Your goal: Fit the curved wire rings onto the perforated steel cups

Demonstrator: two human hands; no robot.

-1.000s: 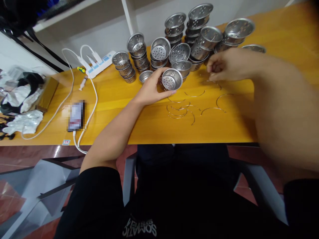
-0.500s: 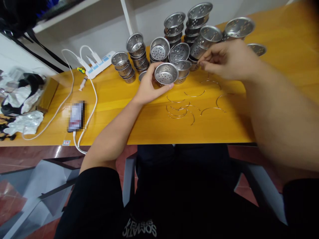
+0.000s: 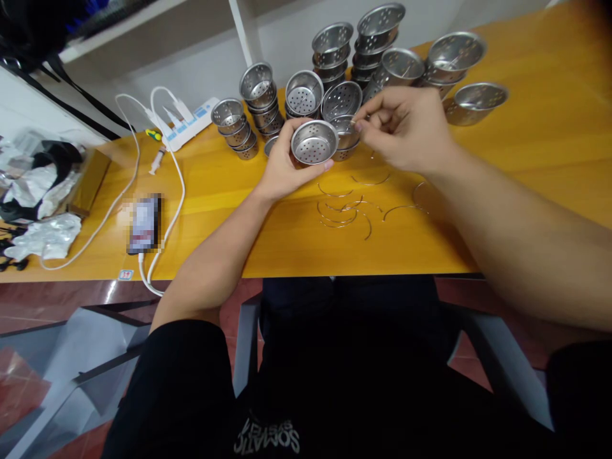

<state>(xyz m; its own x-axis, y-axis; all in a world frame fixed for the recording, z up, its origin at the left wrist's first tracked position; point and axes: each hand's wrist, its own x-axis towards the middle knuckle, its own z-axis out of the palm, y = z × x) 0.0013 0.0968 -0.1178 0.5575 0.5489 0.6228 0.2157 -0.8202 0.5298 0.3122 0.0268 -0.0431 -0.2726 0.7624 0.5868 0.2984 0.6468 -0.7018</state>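
Right hand (image 3: 410,127) is nearing the perforated cup (image 3: 314,144).
Left hand (image 3: 281,167) is gripping the cup's side; the right, apparently pinching a thin wire (image 3: 352,121), is bringing it close beside the rim.

In fairly bright light, the floor (image 3: 111,291) glints; the phone (image 3: 145,223) is pixelated.

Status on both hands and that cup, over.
Left hand holding metal cup, open side up. Right hand pinched to its right, apparently on thin wire. Loose curved wires nearer on table; stacked cups behind.
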